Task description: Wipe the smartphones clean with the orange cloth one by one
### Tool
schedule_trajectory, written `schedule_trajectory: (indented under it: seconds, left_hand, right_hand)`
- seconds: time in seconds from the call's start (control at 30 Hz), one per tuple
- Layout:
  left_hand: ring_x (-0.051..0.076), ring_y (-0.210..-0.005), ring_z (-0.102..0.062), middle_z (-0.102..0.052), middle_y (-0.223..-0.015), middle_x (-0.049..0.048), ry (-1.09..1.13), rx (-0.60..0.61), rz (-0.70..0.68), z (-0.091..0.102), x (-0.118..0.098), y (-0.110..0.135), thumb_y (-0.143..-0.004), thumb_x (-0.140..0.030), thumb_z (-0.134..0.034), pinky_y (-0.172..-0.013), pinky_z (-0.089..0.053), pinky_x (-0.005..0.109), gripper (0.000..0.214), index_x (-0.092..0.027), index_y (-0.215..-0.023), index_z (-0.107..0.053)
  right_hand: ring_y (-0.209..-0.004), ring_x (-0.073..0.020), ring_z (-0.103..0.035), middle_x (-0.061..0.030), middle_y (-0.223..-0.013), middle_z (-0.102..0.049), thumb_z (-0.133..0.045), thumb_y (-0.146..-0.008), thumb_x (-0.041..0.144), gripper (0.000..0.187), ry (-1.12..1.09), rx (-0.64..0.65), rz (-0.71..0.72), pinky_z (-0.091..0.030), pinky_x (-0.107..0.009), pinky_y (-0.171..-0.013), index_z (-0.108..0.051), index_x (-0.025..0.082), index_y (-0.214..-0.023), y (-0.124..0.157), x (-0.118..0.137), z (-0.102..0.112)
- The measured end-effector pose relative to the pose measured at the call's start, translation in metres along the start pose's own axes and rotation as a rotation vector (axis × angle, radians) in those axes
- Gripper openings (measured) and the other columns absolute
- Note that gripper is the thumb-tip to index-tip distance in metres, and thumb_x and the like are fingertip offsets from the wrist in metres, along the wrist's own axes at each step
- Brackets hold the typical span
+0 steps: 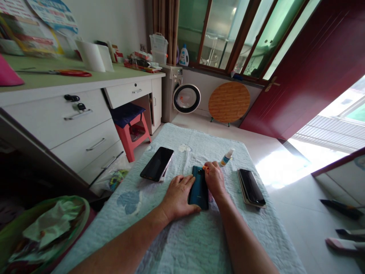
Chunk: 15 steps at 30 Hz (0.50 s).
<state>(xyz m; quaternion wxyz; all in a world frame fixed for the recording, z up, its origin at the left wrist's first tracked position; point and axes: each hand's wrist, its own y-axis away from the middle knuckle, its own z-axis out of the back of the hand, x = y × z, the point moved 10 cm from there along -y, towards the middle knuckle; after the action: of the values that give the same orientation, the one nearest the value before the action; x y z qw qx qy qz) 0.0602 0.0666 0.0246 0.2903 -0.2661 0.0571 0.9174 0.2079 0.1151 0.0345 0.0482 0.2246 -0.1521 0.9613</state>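
A teal smartphone [199,192] lies back side up on the quilted cover, its dark camera block near the far end. My left hand [179,196] holds it from the left, with the fingers at the upper left edge and the thumb at the near end. At the far right corner of the phone, my right hand [214,178] pinches a small orange item [205,168]; most of it is hidden by the fingers. A small white-capped spray bottle [226,157] with a blue label stands just beyond my right hand.
Black-screened phones lie on both sides, a left stack [157,163] and a right stack [251,187]. Pale blue quilted fabric [196,243] covers the table. A desk [76,114] and a red stool [131,133] are at left, with a waste bin [85,213] nearer.
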Motion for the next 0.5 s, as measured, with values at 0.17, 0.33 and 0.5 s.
schedule_trajectory:
  seconds: [0.17, 0.33, 0.5]
  left_hand:
    - [0.035, -0.125, -0.041, -0.048, -0.142, 0.0098, -0.013, 0.007, 0.005, 0.001, -0.002, 0.0, -0.058, -0.06, -0.076, -0.111, -0.029, 0.045, 0.097, -0.017, -0.139, -0.045]
    - [0.034, -0.121, -0.044, -0.051, -0.139, 0.0079, -0.009, 0.017, -0.011, 0.003, -0.005, -0.001, -0.059, -0.058, -0.075, -0.107, -0.031, 0.047, 0.091, -0.022, -0.137, -0.045]
    - [0.033, -0.118, -0.045, -0.052, -0.137, 0.0064, 0.0, -0.009, -0.022, 0.006, -0.008, 0.001, -0.059, -0.055, -0.076, -0.106, -0.033, 0.045, 0.089, -0.022, -0.136, -0.047]
  right_hand:
    - [-0.09, -0.0176, -0.054, -0.0053, -0.093, -0.06, -0.046, -0.089, 0.015, 0.02, -0.022, 0.083, 0.111, -0.039, -0.026, -0.084, -0.066, 0.021, -0.09, -0.001, 0.022, -0.009]
    - [-0.1, -0.0185, -0.053, -0.0062, -0.107, -0.062, -0.047, -0.089, 0.014, 0.023, -0.033, 0.166, 0.225, -0.037, -0.028, -0.09, -0.066, 0.02, -0.099, 0.004, 0.044, -0.016]
    - [-0.107, -0.0195, -0.047, -0.0048, -0.123, -0.058, -0.042, -0.093, 0.015, 0.028, 0.022, 0.216, 0.276, -0.034, -0.03, -0.089, -0.064, 0.023, -0.108, 0.009, 0.054, -0.027]
